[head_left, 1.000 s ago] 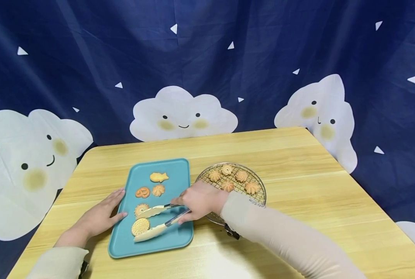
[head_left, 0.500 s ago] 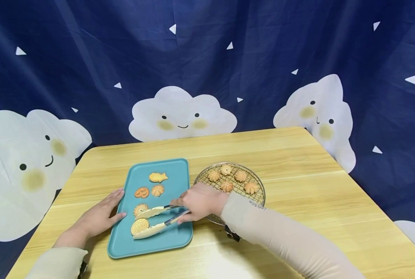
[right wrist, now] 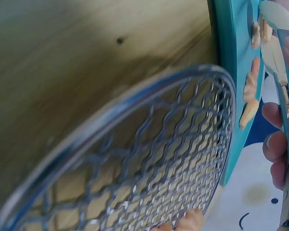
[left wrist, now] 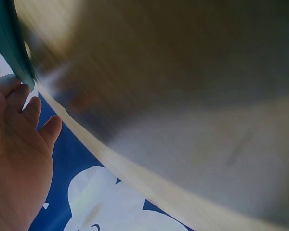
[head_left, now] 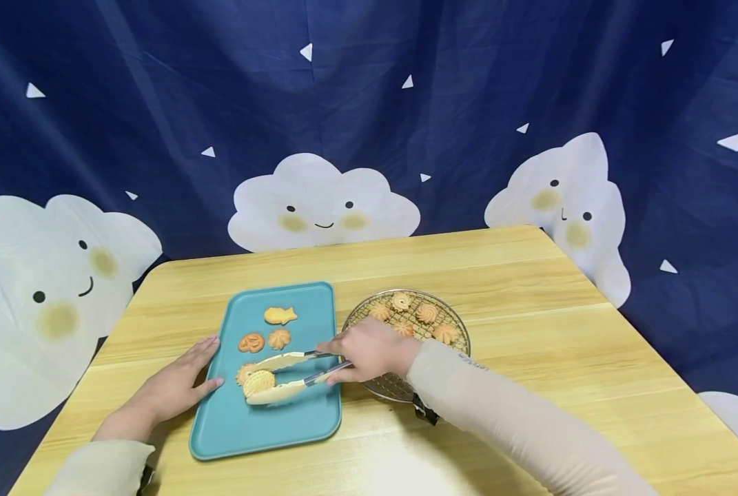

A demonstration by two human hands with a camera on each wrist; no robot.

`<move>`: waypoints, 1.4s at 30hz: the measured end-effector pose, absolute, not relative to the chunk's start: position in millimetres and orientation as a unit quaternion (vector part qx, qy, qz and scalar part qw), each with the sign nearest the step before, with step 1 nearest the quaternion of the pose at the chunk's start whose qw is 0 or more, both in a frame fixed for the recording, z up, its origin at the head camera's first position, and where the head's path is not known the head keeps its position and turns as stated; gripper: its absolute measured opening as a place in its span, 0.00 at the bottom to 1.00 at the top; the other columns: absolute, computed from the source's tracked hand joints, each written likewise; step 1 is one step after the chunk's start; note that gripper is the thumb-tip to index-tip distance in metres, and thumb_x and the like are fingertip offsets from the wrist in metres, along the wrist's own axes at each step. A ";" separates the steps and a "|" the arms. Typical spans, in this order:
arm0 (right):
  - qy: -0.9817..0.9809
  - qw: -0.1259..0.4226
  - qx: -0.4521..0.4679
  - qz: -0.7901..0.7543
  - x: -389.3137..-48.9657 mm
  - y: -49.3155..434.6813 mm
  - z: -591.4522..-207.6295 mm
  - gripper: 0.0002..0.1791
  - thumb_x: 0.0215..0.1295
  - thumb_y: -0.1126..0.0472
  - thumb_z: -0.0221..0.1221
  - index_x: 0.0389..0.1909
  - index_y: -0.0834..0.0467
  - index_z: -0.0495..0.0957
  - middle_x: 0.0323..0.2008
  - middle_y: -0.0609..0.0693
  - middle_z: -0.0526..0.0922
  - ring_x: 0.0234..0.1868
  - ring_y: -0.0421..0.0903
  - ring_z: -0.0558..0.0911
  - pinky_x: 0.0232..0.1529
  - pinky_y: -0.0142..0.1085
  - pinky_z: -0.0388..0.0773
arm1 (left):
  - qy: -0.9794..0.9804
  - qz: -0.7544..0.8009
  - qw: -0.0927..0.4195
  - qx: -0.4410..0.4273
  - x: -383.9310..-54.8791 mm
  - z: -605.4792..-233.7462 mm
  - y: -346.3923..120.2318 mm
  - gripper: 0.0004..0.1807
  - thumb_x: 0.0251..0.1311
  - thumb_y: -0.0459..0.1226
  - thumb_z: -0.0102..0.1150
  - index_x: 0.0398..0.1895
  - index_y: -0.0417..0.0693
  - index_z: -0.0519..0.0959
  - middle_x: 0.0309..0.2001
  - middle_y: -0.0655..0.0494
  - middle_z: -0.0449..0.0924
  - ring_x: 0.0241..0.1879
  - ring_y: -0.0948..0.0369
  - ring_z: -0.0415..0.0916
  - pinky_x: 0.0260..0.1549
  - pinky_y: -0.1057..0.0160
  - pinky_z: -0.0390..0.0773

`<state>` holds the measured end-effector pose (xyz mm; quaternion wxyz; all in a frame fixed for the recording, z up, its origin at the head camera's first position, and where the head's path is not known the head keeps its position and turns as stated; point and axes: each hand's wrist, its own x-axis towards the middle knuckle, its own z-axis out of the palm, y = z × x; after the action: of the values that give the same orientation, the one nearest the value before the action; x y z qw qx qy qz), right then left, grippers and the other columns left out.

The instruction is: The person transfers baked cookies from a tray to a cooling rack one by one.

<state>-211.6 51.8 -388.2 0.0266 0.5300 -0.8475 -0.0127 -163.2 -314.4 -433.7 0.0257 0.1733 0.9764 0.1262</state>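
Note:
My right hand [head_left: 371, 349] grips a pair of tongs [head_left: 282, 391] with cream tips and metal arms. Between the tips is a round, textured biscuit [head_left: 259, 384], tilted, over or against a scalloped cookie [head_left: 243, 373]. Whether it is clear of the teal tray [head_left: 300, 427] I cannot tell. My left hand [head_left: 167, 386] rests along the tray's left edge, fingers extended; in the left wrist view its fingertips meet the tray's rim [left wrist: 14, 48]. Farther up the tray lie a pretzel-shaped cookie [head_left: 251, 342], a flower-shaped cookie [head_left: 278, 338] and a fish-shaped cookie [head_left: 280, 315].
Just right of the tray stands a round wire rack [head_left: 393, 390] bearing several cookies, partly beneath my right hand and forearm. Its metal rim [right wrist: 111, 113] fills much of the right wrist view. Wooden table [head_left: 548, 331] extends to the right; a blue cloud-print curtain [head_left: 369, 103] hangs behind.
The tong tips have closed on the round biscuit, which has tilted and shifted up and right with the tongs. My right hand has moved slightly right and upward. The left hand stays put.

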 end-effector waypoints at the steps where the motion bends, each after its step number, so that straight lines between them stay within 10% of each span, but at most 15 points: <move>1: -0.848 0.030 0.529 -0.011 -212.1 54.1 -387.7 0.35 0.63 0.33 0.51 0.63 0.51 0.72 0.49 0.46 0.83 0.23 0.36 0.79 0.14 0.23 0.65 | 0.976 0.126 0.026 0.173 -163.1 -433.6 -314.4 0.44 0.63 0.54 0.55 0.70 0.32 0.57 0.70 0.35 0.53 0.67 0.37 0.52 0.60 0.37 0.59; 16: -0.863 0.060 0.502 -0.007 -225.1 91.4 -386.6 0.35 0.63 0.34 0.52 0.63 0.52 0.73 0.39 0.46 0.86 0.10 0.35 0.64 0.09 0.25 0.61 | 0.976 0.123 0.021 0.177 -163.9 -434.9 -318.1 0.43 0.63 0.54 0.56 0.70 0.32 0.57 0.70 0.34 0.54 0.66 0.37 0.53 0.59 0.36 0.60; 25: -0.877 0.072 0.475 0.006 -227.4 116.6 -378.2 0.35 0.61 0.35 0.55 0.63 0.52 0.73 0.48 0.48 0.83 0.13 0.37 0.72 0.12 0.29 0.67 | 0.977 0.126 0.026 0.171 -162.4 -432.9 -316.8 0.44 0.63 0.54 0.56 0.70 0.32 0.57 0.70 0.35 0.53 0.67 0.37 0.52 0.60 0.37 0.58; 32: -0.882 0.071 0.465 0.011 -233.2 139.8 -373.4 0.34 0.62 0.36 0.56 0.62 0.55 0.74 0.29 0.48 0.84 0.14 0.38 0.72 0.14 0.31 0.70 | 0.977 0.124 0.028 0.170 -163.1 -432.8 -316.5 0.44 0.63 0.54 0.56 0.71 0.33 0.56 0.70 0.35 0.53 0.67 0.37 0.52 0.60 0.37 0.58; 42: -0.888 0.086 0.451 0.015 -237.9 167.6 -363.7 0.34 0.61 0.38 0.58 0.60 0.57 0.75 0.47 0.54 0.84 0.29 0.47 0.85 0.31 0.41 0.82 | 0.977 0.127 0.028 0.171 -163.6 -433.4 -315.4 0.44 0.63 0.54 0.56 0.70 0.32 0.57 0.70 0.35 0.53 0.67 0.37 0.52 0.60 0.37 0.58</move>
<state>-237.9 167.6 -363.7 0.0861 0.4514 -0.8880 0.0153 -163.6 -315.4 -433.4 0.0278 0.1710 0.9766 0.1274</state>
